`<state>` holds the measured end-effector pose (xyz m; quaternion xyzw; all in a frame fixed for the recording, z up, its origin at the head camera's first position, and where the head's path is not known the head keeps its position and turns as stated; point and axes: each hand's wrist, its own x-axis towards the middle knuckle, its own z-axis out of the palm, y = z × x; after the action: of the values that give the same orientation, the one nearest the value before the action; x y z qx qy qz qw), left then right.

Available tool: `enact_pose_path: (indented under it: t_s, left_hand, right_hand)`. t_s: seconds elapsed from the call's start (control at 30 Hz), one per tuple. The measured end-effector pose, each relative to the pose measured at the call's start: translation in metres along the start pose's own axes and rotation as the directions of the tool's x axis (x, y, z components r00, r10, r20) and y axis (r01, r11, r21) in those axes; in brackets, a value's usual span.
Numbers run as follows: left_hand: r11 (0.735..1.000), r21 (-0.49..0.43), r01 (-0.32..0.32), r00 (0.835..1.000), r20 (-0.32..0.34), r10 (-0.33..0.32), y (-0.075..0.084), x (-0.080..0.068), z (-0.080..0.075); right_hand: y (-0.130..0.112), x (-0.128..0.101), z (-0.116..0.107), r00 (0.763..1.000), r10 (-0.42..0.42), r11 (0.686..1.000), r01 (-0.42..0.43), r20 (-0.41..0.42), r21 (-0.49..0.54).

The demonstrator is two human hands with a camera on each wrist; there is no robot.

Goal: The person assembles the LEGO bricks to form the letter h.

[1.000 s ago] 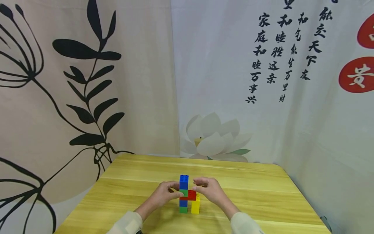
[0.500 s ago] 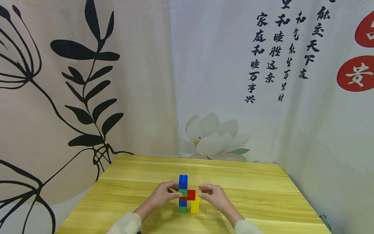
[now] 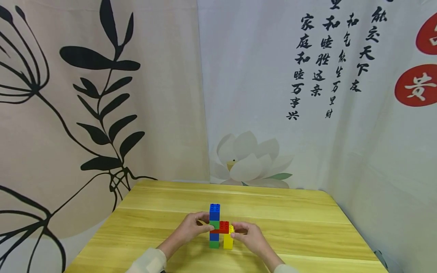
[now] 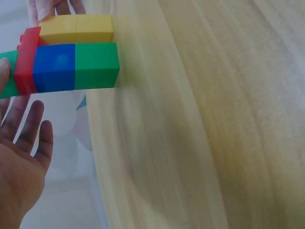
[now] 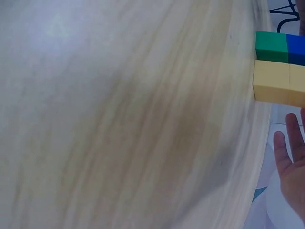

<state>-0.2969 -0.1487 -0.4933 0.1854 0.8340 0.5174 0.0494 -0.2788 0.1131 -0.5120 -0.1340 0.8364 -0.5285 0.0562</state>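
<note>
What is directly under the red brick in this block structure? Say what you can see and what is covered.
Under the red brick, a yellow column supports its right end; a blue brick over a green brick sits below its left. The right hand hides part of the yellow.

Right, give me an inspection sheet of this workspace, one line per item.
Surface: wooden table, pale yellow grain.
Job's things: block tower standing upright; top to bottom blue, green, red, blue, green, with a yellow column under the red block's right end.
Clutter: nothing seen.
Hands: left hand pinches the tower's green block at mid-height; right hand grips the yellow column.
Cables: nothing seen.
Surroundings: printed cloth backdrops with leaves, a lotus and calligraphy.
</note>
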Motion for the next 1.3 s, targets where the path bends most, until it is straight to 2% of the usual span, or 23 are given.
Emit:
enact_pose_path:
  t_s: [0.13,0.33,0.53,0.77,0.97,1.13,1.3]
  left_hand:
    - [1.000,0.008,-0.010,1.000,-0.026,0.010,-0.002,-0.002,0.003]
    - [1.000,-0.001,-0.012,0.998,-0.069,0.012,-0.006,-0.004,0.010]
    - [0.999,0.011,-0.050,0.992,-0.113,0.051,-0.010,-0.007,0.017]
    - [0.993,-0.012,-0.115,0.984,-0.136,0.113,-0.009,-0.001,0.025]
    - [0.991,0.013,-0.134,0.983,-0.126,0.134,-0.006,0.004,0.028]
    - [0.992,0.044,-0.118,0.988,-0.099,0.122,-0.004,0.007,0.029]
    - [0.993,0.064,-0.103,0.991,-0.078,0.108,-0.004,0.009,0.028]
  right_hand:
    - [0.001,-0.001,0.002,1.000,0.012,1.000,-0.012,-0.001,0.022]
    - [0.003,-0.001,0.003,1.000,-0.018,0.999,0.018,-0.002,0.049]
    - [0.008,0.000,0.002,1.000,-0.018,0.999,0.018,-0.016,0.043]
    - [0.007,-0.002,0.000,0.998,-0.006,1.000,0.008,-0.060,0.026]
    - [0.007,-0.002,-0.001,0.995,0.010,0.999,-0.006,-0.098,0.044]
    - [0.010,-0.001,-0.003,0.992,0.014,0.999,-0.008,-0.124,0.045]
    - [0.013,0.002,-0.004,0.994,0.016,0.998,-0.010,-0.113,0.058]
